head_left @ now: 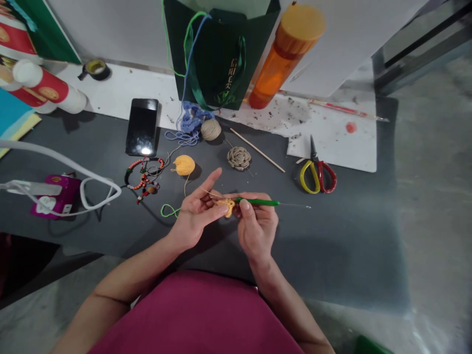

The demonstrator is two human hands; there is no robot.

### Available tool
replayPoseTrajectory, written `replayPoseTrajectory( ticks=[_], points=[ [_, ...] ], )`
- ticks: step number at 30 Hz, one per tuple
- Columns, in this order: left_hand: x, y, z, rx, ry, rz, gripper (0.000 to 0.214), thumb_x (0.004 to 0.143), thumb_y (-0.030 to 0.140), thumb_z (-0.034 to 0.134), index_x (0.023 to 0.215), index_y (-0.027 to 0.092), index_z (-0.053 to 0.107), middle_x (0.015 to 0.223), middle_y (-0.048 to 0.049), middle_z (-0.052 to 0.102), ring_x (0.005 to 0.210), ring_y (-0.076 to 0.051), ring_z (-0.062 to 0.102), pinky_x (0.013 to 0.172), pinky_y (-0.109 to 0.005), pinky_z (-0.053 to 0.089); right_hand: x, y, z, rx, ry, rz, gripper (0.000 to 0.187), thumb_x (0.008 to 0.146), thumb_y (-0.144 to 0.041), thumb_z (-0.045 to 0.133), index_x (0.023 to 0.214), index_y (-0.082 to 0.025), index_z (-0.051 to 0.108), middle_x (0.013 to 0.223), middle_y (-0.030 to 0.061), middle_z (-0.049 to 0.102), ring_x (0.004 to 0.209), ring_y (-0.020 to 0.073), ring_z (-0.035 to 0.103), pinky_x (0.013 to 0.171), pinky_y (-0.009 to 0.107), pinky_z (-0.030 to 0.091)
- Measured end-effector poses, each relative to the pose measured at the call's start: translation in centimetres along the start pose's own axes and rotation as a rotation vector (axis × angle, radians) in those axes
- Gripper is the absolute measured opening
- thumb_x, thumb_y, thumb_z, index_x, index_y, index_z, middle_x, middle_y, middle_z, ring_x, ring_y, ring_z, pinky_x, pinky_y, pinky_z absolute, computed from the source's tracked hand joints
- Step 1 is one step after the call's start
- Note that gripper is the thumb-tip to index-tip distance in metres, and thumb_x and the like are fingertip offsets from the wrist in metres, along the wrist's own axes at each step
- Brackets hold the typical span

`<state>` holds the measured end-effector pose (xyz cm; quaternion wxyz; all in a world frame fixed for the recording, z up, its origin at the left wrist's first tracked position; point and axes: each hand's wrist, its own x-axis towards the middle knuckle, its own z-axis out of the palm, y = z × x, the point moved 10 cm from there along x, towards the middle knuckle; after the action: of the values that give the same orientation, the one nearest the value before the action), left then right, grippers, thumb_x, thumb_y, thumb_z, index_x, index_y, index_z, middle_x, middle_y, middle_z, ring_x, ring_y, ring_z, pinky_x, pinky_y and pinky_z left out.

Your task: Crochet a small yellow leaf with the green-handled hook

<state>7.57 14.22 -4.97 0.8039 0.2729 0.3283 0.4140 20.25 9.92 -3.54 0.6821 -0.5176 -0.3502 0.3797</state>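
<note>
Between thumb and fingers, my left hand point(199, 211) pinches a small yellow crochet piece point(229, 206), its index finger raised with yarn running over it. My right hand point(258, 223) grips a crochet hook point(260, 202) by its green handle. The hook's left tip meets the yellow piece, though fingers partly hide that spot; a thin metal end points right. A yellow yarn ball point(184, 165) lies just beyond my left hand, its strand leading toward that hand. Beyond the hands sits a grey-brown crocheted flower point(239, 158). A green yarn end point(169, 211) curls beside my left wrist.
Scissors point(317, 172) with yellow and red handles lie at right, near a wooden stick point(257, 150). A phone point(142, 127), beaded bracelets point(143, 178) and a beige yarn ball point(211, 130) lie left of centre. Behind stand a dark green bag point(217, 59) and an orange bottle point(282, 59).
</note>
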Motion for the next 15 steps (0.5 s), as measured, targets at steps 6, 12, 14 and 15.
replayPoseTrajectory(
  ticks=[6, 12, 14, 15],
  points=[
    [0.1, -0.3, -0.8, -0.054, 0.084, -0.014, 0.071, 0.073, 0.020, 0.093, 0.138, 0.028, 0.068, 0.075, 0.0078, 0.073, 0.069, -0.006, 0.064, 0.075, -0.021, 0.052, -0.8, -5.0, 1.7, -0.337, -0.137, -0.475, 0.029, 0.093, -0.009, 0.067, 0.113, -0.030, 0.074, 0.102, 0.0017, 0.085, 0.088, 0.0177, 0.080, 0.075, 0.034, 0.063],
    [0.1, -1.7, -0.4, -0.200, 0.073, -0.171, 0.074, 0.069, 0.018, 0.095, 0.138, 0.023, 0.068, 0.066, 0.0099, 0.069, 0.064, -0.005, 0.063, 0.070, -0.018, 0.050, -0.9, -4.1, 0.6, -0.269, 0.010, -0.371, 0.020, 0.094, -0.014, 0.069, 0.104, -0.029, 0.075, 0.095, 0.0003, 0.083, 0.086, 0.0172, 0.079, 0.077, 0.034, 0.064],
    [0.0, -1.9, -0.5, -0.223, 0.087, -0.203, 0.071, 0.068, 0.015, 0.095, 0.134, 0.024, 0.071, 0.068, 0.0100, 0.070, 0.066, -0.005, 0.064, 0.073, -0.019, 0.051, -0.9, -2.7, -0.4, -0.214, 0.091, -0.237, 0.011, 0.096, -0.020, 0.068, 0.102, -0.027, 0.073, 0.091, 0.0000, 0.082, 0.082, 0.0164, 0.079, 0.073, 0.032, 0.063],
    [0.0, -1.9, -0.6, -0.230, 0.092, -0.208, 0.070, 0.067, 0.014, 0.095, 0.132, 0.024, 0.072, 0.068, 0.0102, 0.071, 0.067, -0.005, 0.065, 0.074, -0.019, 0.052, -0.9, -2.2, -0.8, -0.208, 0.130, -0.189, 0.007, 0.097, -0.024, 0.067, 0.101, -0.026, 0.072, 0.090, 0.0002, 0.081, 0.078, 0.0159, 0.078, 0.069, 0.031, 0.062]
  ],
)
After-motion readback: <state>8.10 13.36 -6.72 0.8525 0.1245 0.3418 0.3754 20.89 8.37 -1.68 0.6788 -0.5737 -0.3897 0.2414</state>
